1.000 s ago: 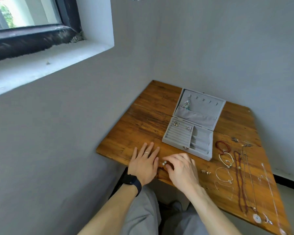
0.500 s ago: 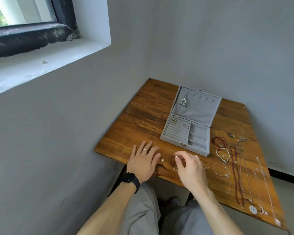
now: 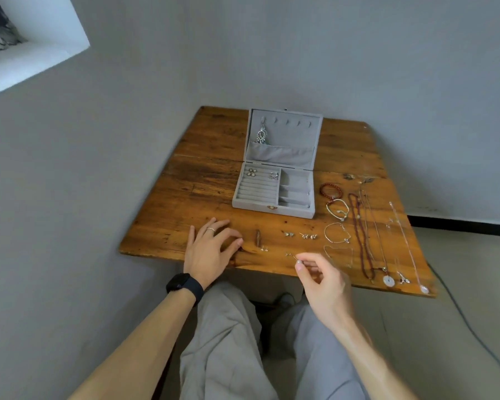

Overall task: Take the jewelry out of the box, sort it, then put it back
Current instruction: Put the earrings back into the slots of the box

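- The small earring (image 3: 299, 261) is held off the surface (image 3: 202, 180), above its near edge. The right hand (image 3: 325, 280) has a narrow grip on it, thumb and forefinger tip pinched on the pale bead. The thin post sticks out up and to the left, probably so the piece can be checked against its match.
- Just beyond it, loose earrings (image 3: 309, 236) lie in small clusters in front of the box. They look grouped as pairs.
- The jewelry box (image 3: 273, 194) sits open mid-surface with its lid leaning back. A dangling earring (image 3: 261, 135) hangs from the leftmost lid hook, and a flower-shaped piece (image 3: 252, 172) sits at the top of the ring rolls, so unpacking seems unfinished.
- To the right of the box, a red bead bracelet (image 3: 331, 190) heads a column of bangles (image 3: 338, 209). The long bead necklace (image 3: 361, 235) and the fine chains (image 3: 407, 246) are stretched straight toward the near edge, likely to keep them untangled.
- The left hand (image 3: 207, 249) rests on the surface with its fingers loosely bent. Its grip holds nothing; it seems to be bracing.
- Hard to make out:
  - The thinnest chains nearly vanish against the wood.
  - What the lid pocket holds is hidden.
  - A dark streak (image 3: 258, 237) beside the left hand may only be a knot.
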